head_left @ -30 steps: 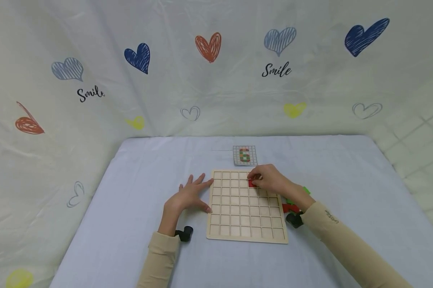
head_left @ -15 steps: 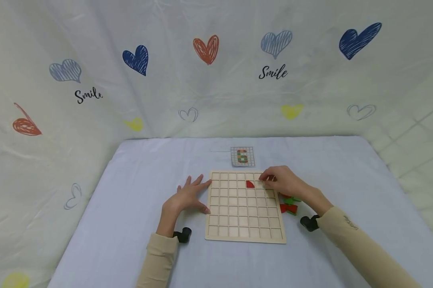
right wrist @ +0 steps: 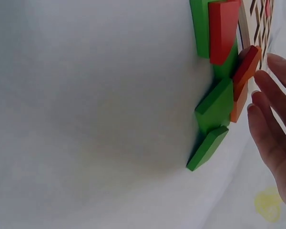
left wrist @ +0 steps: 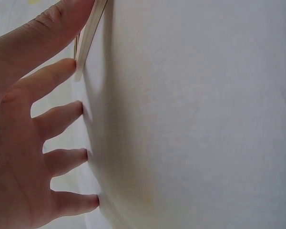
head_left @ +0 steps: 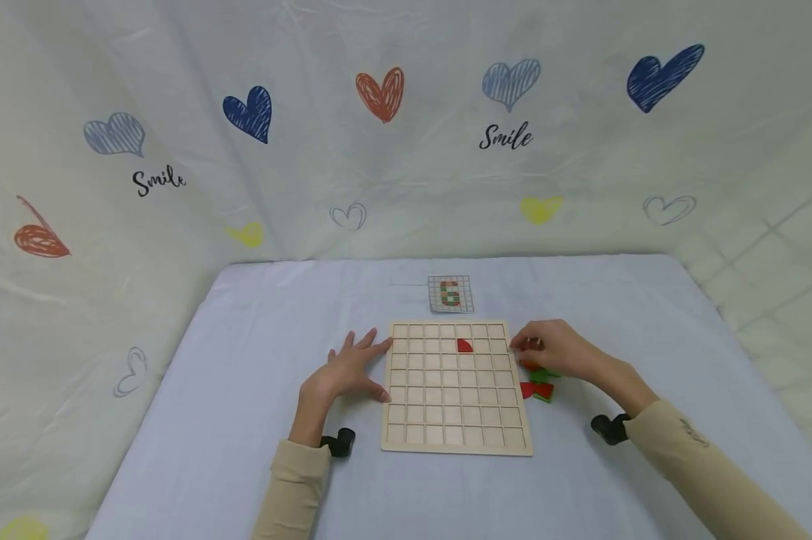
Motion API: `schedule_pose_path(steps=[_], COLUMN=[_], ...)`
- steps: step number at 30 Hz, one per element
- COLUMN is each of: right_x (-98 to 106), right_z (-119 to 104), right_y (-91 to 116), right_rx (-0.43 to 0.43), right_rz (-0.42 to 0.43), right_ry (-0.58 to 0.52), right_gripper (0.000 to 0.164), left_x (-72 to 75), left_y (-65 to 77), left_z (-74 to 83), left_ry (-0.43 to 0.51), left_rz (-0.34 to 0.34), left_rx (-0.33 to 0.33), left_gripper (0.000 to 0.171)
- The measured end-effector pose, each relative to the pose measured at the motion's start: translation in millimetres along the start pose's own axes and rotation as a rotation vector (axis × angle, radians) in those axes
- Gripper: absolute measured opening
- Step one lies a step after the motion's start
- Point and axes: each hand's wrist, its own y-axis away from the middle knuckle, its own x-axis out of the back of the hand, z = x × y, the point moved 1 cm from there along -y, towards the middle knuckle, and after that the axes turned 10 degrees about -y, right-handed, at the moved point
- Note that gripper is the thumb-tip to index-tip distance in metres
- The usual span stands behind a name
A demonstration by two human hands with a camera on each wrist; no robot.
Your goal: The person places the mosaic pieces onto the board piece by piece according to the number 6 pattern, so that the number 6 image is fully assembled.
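A square wooden grid board [head_left: 446, 412] lies flat on the table. One red quarter-round tile [head_left: 464, 346] sits in a cell near its top. My left hand [head_left: 347, 375] is spread at the board's left edge, with the thumb and index finger [left wrist: 57, 76] touching that edge and the other fingertips on the cloth. Beyond the right edge, my right hand [head_left: 559, 349] hovers over a pile of loose tiles, its fingers [right wrist: 264, 133] loosely bent. These fingertips are close beside a red-orange tile [right wrist: 248, 67]; whether they touch it is unclear. The hand partly covers the pile in the head view.
Several green tiles [right wrist: 214, 107] and a red tile [right wrist: 224, 31] lie heaped by the board's right side. A small pattern card [head_left: 450, 293] with a coloured figure on a grid lies behind the board. White cloth [head_left: 277, 315] covers the table.
My right hand has left the red tile on the board and moved right, across the board's edge, to the loose tiles. The left hand keeps its place at the board.
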Motion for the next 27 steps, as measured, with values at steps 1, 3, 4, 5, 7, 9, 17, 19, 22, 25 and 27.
schedule_pose_path(steps=[1,3,4,5,7,9,17,19,22,25,27], right_x=[0.5,1.8,2.4,2.8,3.3,3.1,0.6,0.3,-0.7,-1.7,-2.2], right_z=[0.6,1.4,1.8,2.3,3.2,4.4,7.2,7.5,8.3,8.4,8.3], right_y=[1.5,4.2,5.1,5.9,6.9,7.4,7.0,6.3,5.5,5.8,6.1], right_rx=[-0.004,-0.008,-0.009,-0.010,-0.011,-0.010,0.010,0.016,0.009,0.015,0.029], right_rz=[-0.005,-0.011,-0.015,-0.017,-0.022,-0.026,-0.047,-0.054,-0.064,-0.066,-0.056], right_ry=[-0.006,-0.013,-0.019,-0.022,-0.029,-0.027,0.009,0.015,0.021,0.020,0.019], right_gripper=[0.017,0.018,0.018,0.018,0.019,0.020,0.020,0.020,0.021,0.020,0.018], left_x=[-0.1,-0.4,-0.4,-0.4,-0.1,-0.3,-2.3,-2.3,-2.1,-1.5,-1.4], left_y=[0.3,0.3,0.4,0.3,0.0,-0.4,-0.8,-1.0,-1.2,-0.7,-0.2], left_z=[-0.2,-0.6,-0.8,-0.9,-1.1,-1.4,-2.8,-3.1,-3.5,-3.4,-3.5], left_ry=[0.002,0.004,0.006,0.006,0.005,0.001,-0.001,0.000,0.000,0.004,0.007], left_rz=[-0.001,0.000,0.000,0.000,0.000,0.000,-0.001,0.000,0.001,0.002,0.003], left_rx=[0.000,-0.001,-0.002,-0.002,-0.003,-0.004,-0.006,-0.008,-0.010,-0.011,-0.012], left_gripper=[0.103,0.103,0.103,0.103,0.103,0.103,0.104,0.103,0.104,0.104,0.104])
